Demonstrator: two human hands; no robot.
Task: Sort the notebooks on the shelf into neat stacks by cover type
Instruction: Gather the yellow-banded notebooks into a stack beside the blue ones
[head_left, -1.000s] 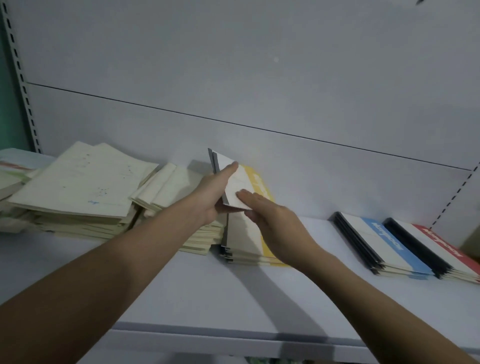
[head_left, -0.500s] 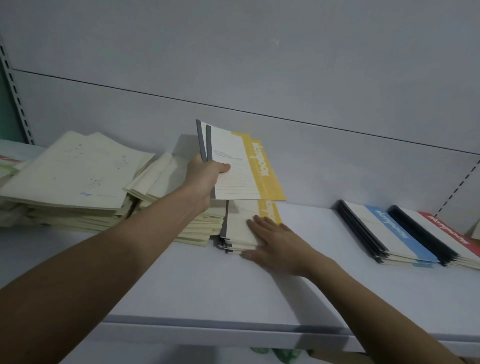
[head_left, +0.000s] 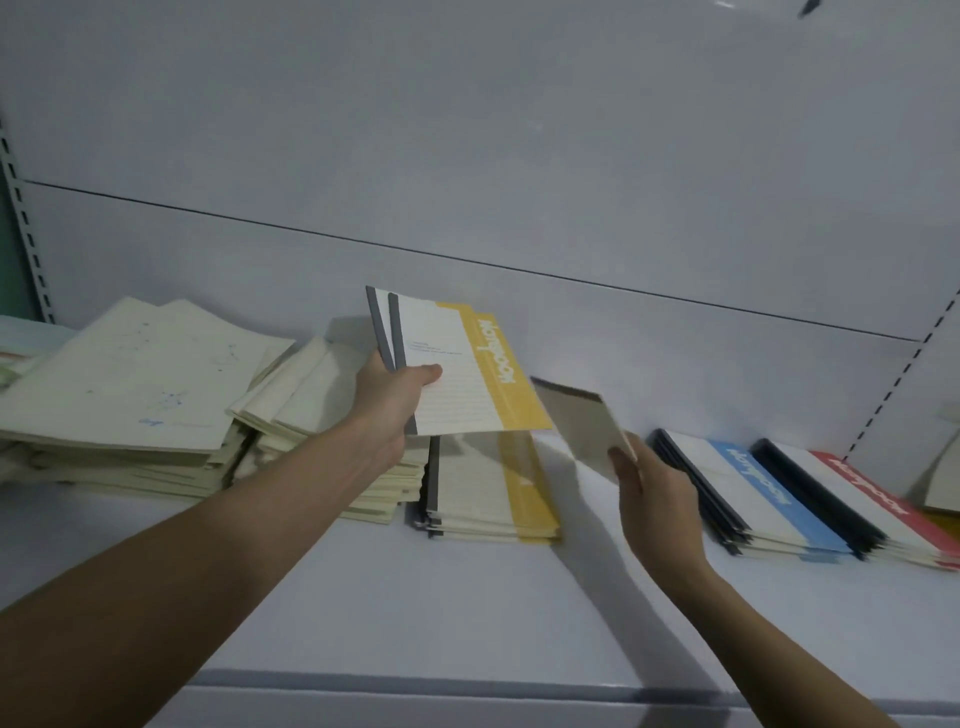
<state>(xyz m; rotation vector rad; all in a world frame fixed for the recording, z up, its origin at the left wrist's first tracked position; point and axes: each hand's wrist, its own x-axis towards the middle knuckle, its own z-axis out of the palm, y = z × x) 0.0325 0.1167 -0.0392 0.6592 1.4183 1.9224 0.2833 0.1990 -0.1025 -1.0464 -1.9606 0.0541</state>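
Note:
My left hand (head_left: 392, 402) grips two yellow-striped notebooks (head_left: 457, 374) by their grey spines, raised above the yellow-striped stack (head_left: 488, 493) on the shelf. My right hand (head_left: 654, 493) holds one more notebook (head_left: 582, 423) by its near edge, tilted with a plain side toward me, between the yellow stack and the blue-striped stack (head_left: 748, 493). A red-striped stack (head_left: 862, 504) lies at the far right. Messy cream notebooks (head_left: 130, 395) are piled on the left, and a leaning cream pile (head_left: 306, 400) sits beside the yellow stack.
The white shelf board (head_left: 467, 613) has bare surface in front of the stacks. A white back panel (head_left: 519, 182) rises behind. A slotted upright (head_left: 26, 249) stands at the left edge; a cream object (head_left: 943, 478) sits at the far right.
My right hand left the yellow stack, took up one notebook and moved it right. My left hand keeps the two yellow notebooks raised above the stack.

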